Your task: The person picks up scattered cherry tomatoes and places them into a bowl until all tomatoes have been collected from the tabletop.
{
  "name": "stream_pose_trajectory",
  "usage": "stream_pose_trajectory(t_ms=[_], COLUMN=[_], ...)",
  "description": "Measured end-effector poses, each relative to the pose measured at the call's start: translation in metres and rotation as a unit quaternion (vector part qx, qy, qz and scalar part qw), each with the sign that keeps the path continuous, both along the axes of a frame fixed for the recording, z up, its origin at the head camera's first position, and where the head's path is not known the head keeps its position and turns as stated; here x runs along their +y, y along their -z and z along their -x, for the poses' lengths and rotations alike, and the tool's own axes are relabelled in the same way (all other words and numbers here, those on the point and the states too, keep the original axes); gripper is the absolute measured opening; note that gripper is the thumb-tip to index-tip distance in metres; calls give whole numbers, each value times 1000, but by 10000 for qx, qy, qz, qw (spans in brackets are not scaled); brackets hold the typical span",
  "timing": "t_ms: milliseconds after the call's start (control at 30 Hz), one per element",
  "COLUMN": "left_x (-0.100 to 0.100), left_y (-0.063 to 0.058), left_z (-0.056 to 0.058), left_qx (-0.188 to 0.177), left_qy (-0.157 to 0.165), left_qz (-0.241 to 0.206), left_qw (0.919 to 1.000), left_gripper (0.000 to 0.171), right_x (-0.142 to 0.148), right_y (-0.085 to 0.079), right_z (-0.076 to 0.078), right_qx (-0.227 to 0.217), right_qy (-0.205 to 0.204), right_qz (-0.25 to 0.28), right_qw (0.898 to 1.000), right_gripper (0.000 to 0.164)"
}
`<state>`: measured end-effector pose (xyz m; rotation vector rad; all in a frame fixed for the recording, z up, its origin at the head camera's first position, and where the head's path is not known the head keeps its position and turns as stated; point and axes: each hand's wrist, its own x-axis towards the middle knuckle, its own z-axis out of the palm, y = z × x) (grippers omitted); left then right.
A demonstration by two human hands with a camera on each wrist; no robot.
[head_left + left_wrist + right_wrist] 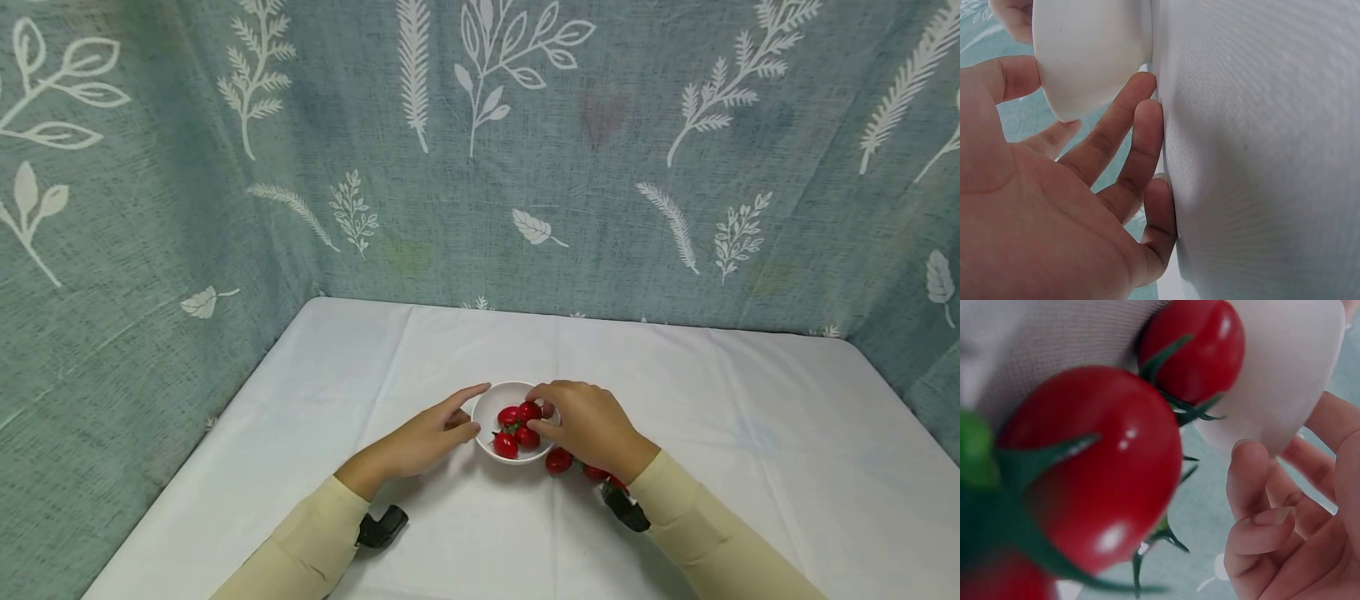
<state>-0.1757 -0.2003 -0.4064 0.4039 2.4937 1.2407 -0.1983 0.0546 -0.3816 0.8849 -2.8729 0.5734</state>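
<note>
A white bowl (pixel 483 406) with several red cherry tomatoes (pixel 505 446) in it stands on the white-covered table. My left hand (pixel 420 437) rests against its left side, thumb at the rim and fingers loosely spread; in the left wrist view, fingertips (pixel 1147 122) touch the cloth beside the bowl. Reaching over the right rim, my right hand (pixel 592 421) pinches a cherry tomato (pixel 529 412) inside the bowl between thumb and forefinger. Its other fingers (pixel 1250 478) curl outside the bowl in the right wrist view, where the pinch itself is hidden.
Several more cherry tomatoes (pixel 558 461) with green stems lie on the table (pixel 465 542) right of the bowl, partly under my right wrist. A patterned green curtain (pixel 450 217) hangs behind the table and along its sides.
</note>
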Motion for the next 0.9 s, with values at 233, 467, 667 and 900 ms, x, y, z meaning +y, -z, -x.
stream_pose_trajectory(t_ms=[233, 467, 667, 900], left_x=[0, 0, 0, 0], left_y=[1, 0, 1, 0], left_z=[0, 0, 0, 0], left_qx=[-23, 2, -9, 4], left_qy=[-7, -9, -15, -9], left_qz=[-2, 15, 25, 16], left_qw=[10000, 10000, 10000, 10000], left_gripper=[57, 58, 58, 57], right_x=[-3, -4, -4, 2], right_y=[5, 6, 4, -1], right_z=[2, 3, 3, -4], right_qx=[3, 56, 24, 25], right_qy=[-17, -94, -99, -11], right_qz=[-49, -162, -247, -64], right_qw=[10000, 9998, 9996, 10000], right_gripper=[30, 30, 30, 29])
